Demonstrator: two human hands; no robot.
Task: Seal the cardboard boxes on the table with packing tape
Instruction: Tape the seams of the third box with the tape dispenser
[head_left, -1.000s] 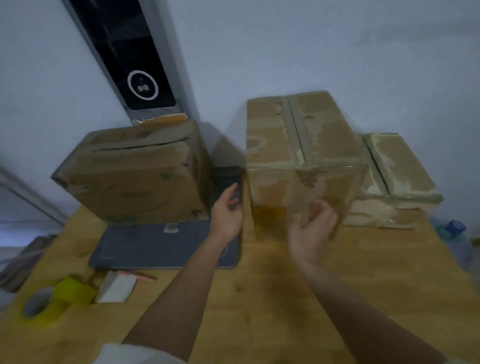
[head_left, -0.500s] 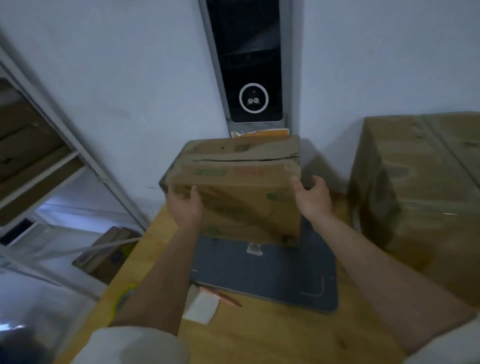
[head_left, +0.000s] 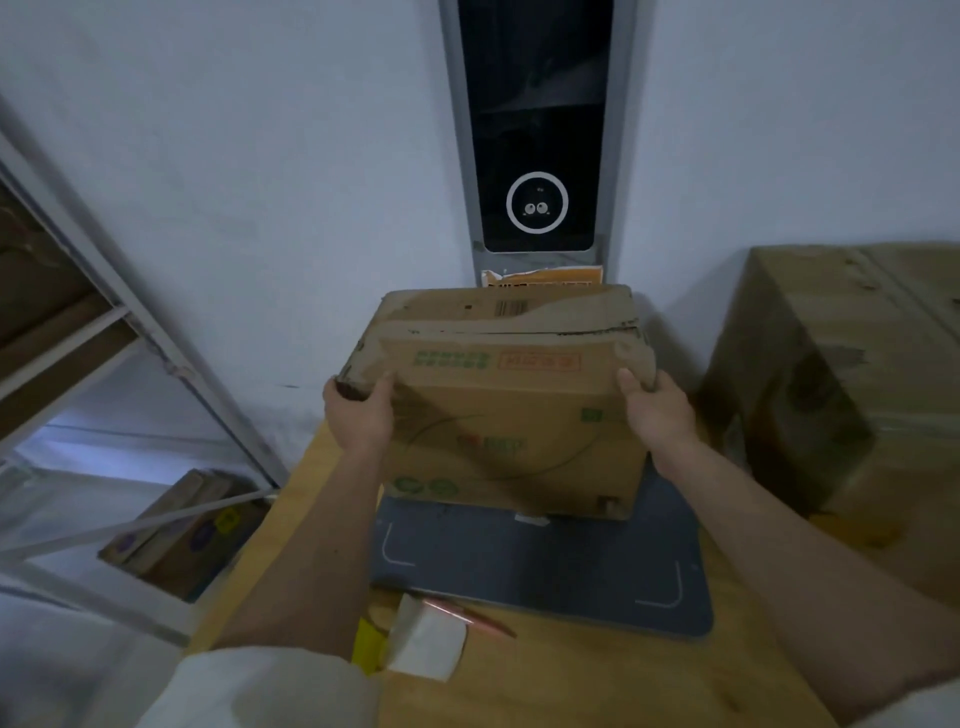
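A worn cardboard box with an untaped seam along its top stands on the far part of a grey mat on the wooden table. My left hand grips its upper left corner, thumb on the front face. My right hand holds the upper right edge, thumb on the front. The box tilts toward me. A yellow tape roll peeks out under my left arm, mostly hidden. A taped box stands at the right.
A white folded paper and a copper pen lie in front of the mat. A dark panel with a round symbol is on the wall behind. Metal shelving and a floor box are left of the table.
Both hands left the taped box at the right and moved to the untaped box on the mat. They now hold its upper corners, and its top has tipped toward me.
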